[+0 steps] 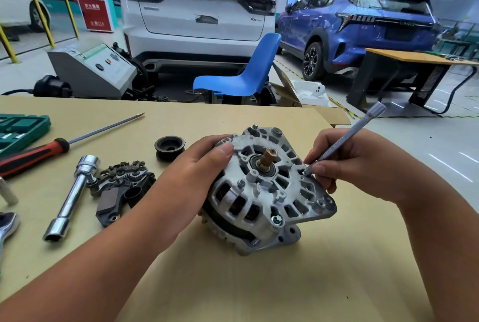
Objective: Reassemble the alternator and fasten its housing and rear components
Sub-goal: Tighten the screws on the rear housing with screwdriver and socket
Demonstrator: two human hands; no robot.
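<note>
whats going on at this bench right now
A person is reassembling an alternator on the table. The left hand grips it while the right hand holds a slim driver, tip set against its right edge. The pulley and rectifier plate lie to the left, not yet fitted.

The tan counter [259,283] carried the alternator [264,192] near its middle, tilted on its housing. Left of it sat a black pulley [169,147]. Nearer the front edge lay a dark rectifier assembly [121,187], just beside a chrome tubular socket wrench [71,198]. A red-and-black-handled screwdriver [51,148] lay farther left, its shaft pointing toward the far edge. A green tool case [20,130] sat at the left edge, with a white cylinder [7,192] nearer the front.
</note>
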